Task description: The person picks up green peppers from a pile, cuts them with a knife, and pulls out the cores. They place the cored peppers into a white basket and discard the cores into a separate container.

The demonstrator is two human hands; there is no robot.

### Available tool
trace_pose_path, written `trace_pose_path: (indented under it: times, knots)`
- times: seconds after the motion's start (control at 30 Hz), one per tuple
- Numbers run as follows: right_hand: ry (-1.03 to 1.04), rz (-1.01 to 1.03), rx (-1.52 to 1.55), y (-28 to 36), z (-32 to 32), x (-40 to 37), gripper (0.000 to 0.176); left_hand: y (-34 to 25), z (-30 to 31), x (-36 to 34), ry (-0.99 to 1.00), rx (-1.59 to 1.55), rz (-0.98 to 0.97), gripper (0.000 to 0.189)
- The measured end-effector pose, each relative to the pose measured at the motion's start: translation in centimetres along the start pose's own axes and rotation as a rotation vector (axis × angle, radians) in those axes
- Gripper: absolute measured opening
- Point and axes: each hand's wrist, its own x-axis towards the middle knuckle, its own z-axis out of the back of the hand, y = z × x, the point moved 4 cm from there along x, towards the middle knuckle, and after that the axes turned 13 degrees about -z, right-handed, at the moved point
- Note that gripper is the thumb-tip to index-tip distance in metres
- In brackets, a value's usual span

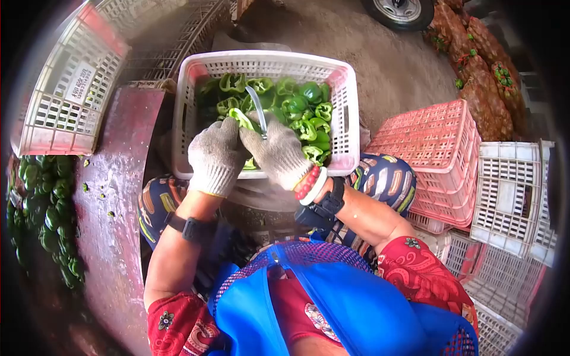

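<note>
Green pepper [241, 118] is being pinched in the gloved left hand [217, 155] over the white crate [347, 101]. The right hand [278, 155] is being closed on seemingly a curved blade [257, 104], which might slip into the left fingers.

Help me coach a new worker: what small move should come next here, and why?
Probably finish the cut: draw the knife in the right hand through the pepper gripped by the left hand. Both gloved hands meet over the white crate, where cut pepper pieces already lie.
</note>
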Motion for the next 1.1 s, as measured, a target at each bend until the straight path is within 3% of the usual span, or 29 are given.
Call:
trace_pose_path:
  times: [0.07,0.1,0.17,0.23,0.3,0.37,0.4,0.43,0.5,0.53,0.57,0.6,0.63,0.7,0.77,0.8,0.83,0.87,0.93,0.97,1.0,1.03,1.1]
  knots:
    - [0.092,-0.069,0.094,1.0,1.4,0.0,0.050,-0.1,0.7,0.1,-0.004,-0.048,-0.027,0.021]
    - [0.166,-0.118,0.172,1.7,2.6,0.3,0.049,-0.8,0.1,1.5,-0.108,-0.085,-0.065,0.022]
    - [0.457,-0.361,0.368,2.7,4.1,0.1,0.048,-0.8,0.9,1.0,-0.172,-0.157,-0.087,0.024]
    - [0.597,-0.388,0.492,1.0,4.0,1.0,0.051,-0.4,1.7,0.0,-0.135,-0.806,0.310,0.018]
    - [0.652,-0.426,0.703,0.1,3.8,1.8,0.049,-0.1,4.7,-0.7,-0.115,-1.207,0.469,0.019]
    - [0.643,-0.381,0.596,1.8,6.2,0.3,0.046,0.2,6.7,-1.7,-0.360,-1.435,0.446,0.027]
    - [0.526,-0.296,0.322,2.5,7.8,0.1,0.048,0.1,8.9,-2.6,-0.404,-1.431,0.443,0.035]
    - [0.419,-0.200,0.054,2.8,9.1,0.2,0.049,1.1,10.8,-4.6,-0.357,-1.432,0.359,0.029]
    - [0.057,0.560,-0.470,-2.6,9.1,3.7,0.052,1.3,16.1,-9.4,-0.216,-1.026,0.609,0.019]
    - [0.231,0.225,-0.659,-2.1,10.1,3.3,0.053,1.5,18.5,-12.6,-0.141,-0.800,0.813,0.026]
    - [0.229,0.149,-0.766,-2.1,10.4,3.3,0.054,2.5,19.8,-16.5,0.008,-0.586,0.825,0.029]
    - [0.216,0.149,-0.680,-3.8,10.0,4.1,0.053,1.4,22.3,-18.3,0.477,-0.290,0.879,0.043]
    - [0.182,0.185,-0.574,-3.6,10.0,3.6,0.051,0.8,23.5,-20.4,0.809,-0.253,1.147,0.054]
    - [0.381,-0.233,-0.122,-2.4,8.5,2.3,0.050,3.7,21.4,-28.4,1.206,-0.111,0.862,0.058]
    - [0.535,-0.415,0.199,-0.7,7.2,1.5,0.034,6.0,24.0,-28.3,0.990,-0.138,1.071,0.054]
    - [0.563,-0.458,0.491,-0.8,6.5,1.9,0.029,10.1,24.2,-30.9,0.617,-0.117,1.007,0.049]
    - [0.603,-0.517,0.664,-1.4,6.4,2.6,0.023,14.5,24.3,-32.9,0.341,-0.024,1.092,0.047]
    - [0.632,-0.557,0.803,-2.3,6.4,3.8,0.024,18.9,24.8,-33.6,0.153,0.117,1.037,0.062]
    - [0.613,-0.624,1.035,-4.9,4.9,6.2,0.025,23.6,29.1,-32.6,-0.266,0.362,1.049,0.071]
    - [0.544,-0.648,1.108,-6.0,4.6,6.8,0.026,24.3,31.5,-30.4,-0.236,0.263,1.190,0.080]
    - [0.454,-0.671,1.045,-6.1,4.6,6.6,0.026,28.7,31.5,-32.2,-0.436,0.322,1.094,0.091]
    - [0.400,-0.698,1.014,-7.2,4.5,6.8,0.027,31.6,32.4,-32.2,-0.464,0.308,1.163,0.097]
    - [0.407,-0.634,0.988,-7.0,3.2,5.6,0.031,38.2,33.8,-33.2,-0.612,0.141,1.146,0.091]
